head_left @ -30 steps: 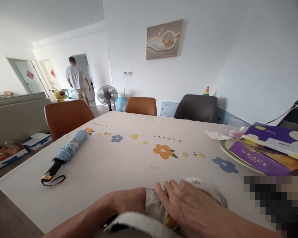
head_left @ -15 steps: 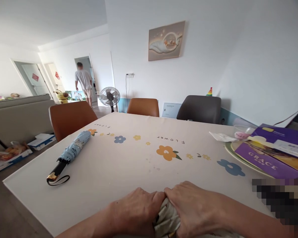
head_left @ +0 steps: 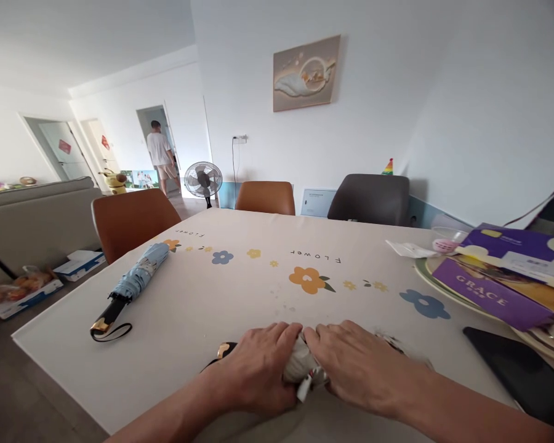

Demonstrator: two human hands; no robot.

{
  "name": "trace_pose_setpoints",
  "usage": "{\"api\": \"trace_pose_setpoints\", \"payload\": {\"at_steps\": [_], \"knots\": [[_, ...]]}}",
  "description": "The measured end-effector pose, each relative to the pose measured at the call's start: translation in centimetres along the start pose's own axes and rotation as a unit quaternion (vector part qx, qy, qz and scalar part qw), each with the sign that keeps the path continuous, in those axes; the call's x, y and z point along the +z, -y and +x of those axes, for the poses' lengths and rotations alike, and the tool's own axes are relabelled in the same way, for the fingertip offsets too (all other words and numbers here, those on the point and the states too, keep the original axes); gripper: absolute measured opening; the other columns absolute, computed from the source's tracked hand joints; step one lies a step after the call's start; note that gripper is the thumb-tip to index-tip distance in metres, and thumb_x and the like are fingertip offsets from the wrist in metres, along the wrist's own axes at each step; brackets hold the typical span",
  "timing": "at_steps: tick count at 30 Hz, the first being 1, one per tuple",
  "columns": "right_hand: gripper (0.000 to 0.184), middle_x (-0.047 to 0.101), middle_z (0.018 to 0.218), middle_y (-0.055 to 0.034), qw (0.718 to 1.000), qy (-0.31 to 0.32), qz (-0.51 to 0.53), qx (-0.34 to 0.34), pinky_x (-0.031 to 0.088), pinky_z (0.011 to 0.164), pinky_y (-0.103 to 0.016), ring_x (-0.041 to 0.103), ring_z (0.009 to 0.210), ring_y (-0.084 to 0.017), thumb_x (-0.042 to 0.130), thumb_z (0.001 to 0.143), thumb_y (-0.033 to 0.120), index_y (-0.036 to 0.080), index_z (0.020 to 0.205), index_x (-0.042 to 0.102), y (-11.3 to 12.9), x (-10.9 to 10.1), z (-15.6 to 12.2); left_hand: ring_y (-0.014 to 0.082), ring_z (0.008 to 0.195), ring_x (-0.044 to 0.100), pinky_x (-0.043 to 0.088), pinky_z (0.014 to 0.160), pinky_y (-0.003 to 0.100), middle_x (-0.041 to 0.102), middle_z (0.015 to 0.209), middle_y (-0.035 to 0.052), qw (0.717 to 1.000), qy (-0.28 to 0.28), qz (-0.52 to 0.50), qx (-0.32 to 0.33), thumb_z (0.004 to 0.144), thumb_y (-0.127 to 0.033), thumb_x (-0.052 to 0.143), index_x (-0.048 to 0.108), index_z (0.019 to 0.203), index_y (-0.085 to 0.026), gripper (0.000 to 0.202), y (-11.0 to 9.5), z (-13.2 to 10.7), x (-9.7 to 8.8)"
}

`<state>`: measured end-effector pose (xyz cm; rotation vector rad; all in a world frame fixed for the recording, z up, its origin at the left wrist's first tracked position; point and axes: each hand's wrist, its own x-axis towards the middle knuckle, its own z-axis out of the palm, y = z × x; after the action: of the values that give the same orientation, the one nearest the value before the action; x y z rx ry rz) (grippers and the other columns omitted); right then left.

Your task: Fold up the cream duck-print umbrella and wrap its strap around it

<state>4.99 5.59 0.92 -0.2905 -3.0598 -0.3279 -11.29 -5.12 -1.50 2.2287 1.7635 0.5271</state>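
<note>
Cream umbrella [head_left: 296,365], one, gathered, lying crosswise over the near part of the tabletop [head_left: 120,381], black-and-gold handle [head_left: 226,349] to the left of our left hand [head_left: 261,366]; whether it rests on the surface, we cannot tell. Grip: left hand and right hand [head_left: 360,369] both clamped round the bunched cloth, close beside each other, a white tab [head_left: 305,389] showing between. Handling, in our judgement: squeeze evenly, lay folds one way, leave the tab untrapped.

Left hand [head_left: 263,366] and right hand [head_left: 357,369] are seen bare. Wrists [head_left: 219,383] and forearms [head_left: 466,403] are likewise observed uncovered, out to the edge of view. Forearm outlines are noted as slim, narrowed toward the wrist.
</note>
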Motion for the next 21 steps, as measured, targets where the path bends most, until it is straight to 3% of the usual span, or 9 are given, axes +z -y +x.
{"api": "trace_pose_setpoints", "payload": {"at_steps": [3, 6, 11, 14, 16, 19, 21], "knots": [[0.021, 0.057, 0.065, -0.0014, 0.992, -0.065, -0.104, -0.033, 0.029, 0.052, -0.03, 0.055, 0.056, -0.018, 0.052, 0.066, 0.004, 0.017, 0.083, 0.049, -0.1, 0.0, -0.3, 0.0251, 0.113, 0.047, 0.04, 0.096, 0.039, 0.05, 0.126, 0.0084, 0.993, 0.011, -0.114, -0.007, 0.065, -0.03, 0.064, 0.042, 0.127, -0.024, 0.066, -0.1, 0.3, -1.3], [0.022, 0.055, 0.066, -0.0029, 0.974, -0.078, -0.201, -0.063, 0.028, 0.049, -0.03, 0.053, 0.057, -0.018, 0.049, 0.069, 0.001, 0.016, 0.085, 0.049, -0.2, -0.3, -0.2, 0.0279, 0.125, 0.036, 0.034, 0.102, 0.042, 0.038, 0.137, 0.0122, 0.986, 0.009, -0.168, -0.024, 0.063, -0.034, 0.068, 0.042, 0.13, -0.02, 0.073, 0.1, 0.9, -1.9], [0.018, 0.056, 0.069, -0.0039, 0.976, -0.051, -0.198, -0.07, 0.029, 0.049, -0.029, 0.054, 0.06, -0.018, 0.048, 0.074, 0.001, 0.015, 0.085, 0.048, -0.3, -0.7, 0.4, 0.0305, 0.12, 0.038, 0.03, 0.102, 0.049, 0.042, 0.132, 0.0121, 0.99, -0.122, -0.06, -0.041, 0.062, -0.036, 0.071, 0.051, 0.123, -0.022, 0.066, -0.6, 1.2, -1.6], [0.016, 0.055, 0.069, -0.0023, 0.987, -0.035, -0.148, -0.059, 0.028, 0.048, -0.029, 0.053, 0.058, -0.017, 0.049, 0.074, 0.003, 0.016, 0.083, 0.047, -0.2, -0.9, 0.5, 0.0303, 0.123, 0.035, 0.029, 0.103, 0.047, 0.039, 0.136, 0.0133, 0.983, -0.171, -0.04, -0.055, 0.065, -0.039, 0.069, 0.046, 0.127, -0.02, 0.069, -1.4, 1.3, -1.5], [0.018, 0.055, 0.069, -0.0025, 0.986, -0.028, -0.152, -0.062, 0.028, 0.047, -0.029, 0.053, 0.059, -0.017, 0.049, 0.073, 0.002, 0.015, 0.086, 0.049, -0.1, -1.0, 0.4, 0.0304, 0.128, 0.031, 0.03, 0.103, 0.045, 0.034, 0.141, 0.0144, 0.987, -0.124, -0.078, -0.068, 0.064, -0.04, 0.069, 0.033, 0.137, -0.017, 0.085, -1.9, 1.5, -1.3], [0.025, 0.052, 0.068, -0.0027, 0.978, -0.021, -0.197, -0.072, 0.026, 0.047, -0.03, 0.051, 0.059, -0.017, 0.047, 0.071, -0.002, 0.012, 0.091, 0.051, 0.2, -1.2, 0.1, 0.0271, 0.116, 0.047, 0.04, 0.094, 0.039, 0.048, 0.131, 0.0127, 0.98, -0.002, -0.162, -0.118, 0.062, -0.04, 0.068, 0.015, 0.144, -0.016, 0.1, -2.1, 2.1, -1.2], [0.025, 0.05, 0.067, -0.0026, 0.973, -0.025, -0.217, -0.069, 0.025, 0.047, -0.03, 0.049, 0.059, -0.017, 0.046, 0.071, -0.003, 0.011, 0.091, 0.051, 0.3, -1.2, -0.1, 0.0222, 0.097, 0.057, 0.045, 0.083, 0.034, 0.061, 0.111, 0.0063, 0.963, 0.054, -0.198, -0.175, 0.063, -0.038, 0.066, 0.022, 0.142, -0.019, 0.092, -2.1, 2.4, -1.5]]}}
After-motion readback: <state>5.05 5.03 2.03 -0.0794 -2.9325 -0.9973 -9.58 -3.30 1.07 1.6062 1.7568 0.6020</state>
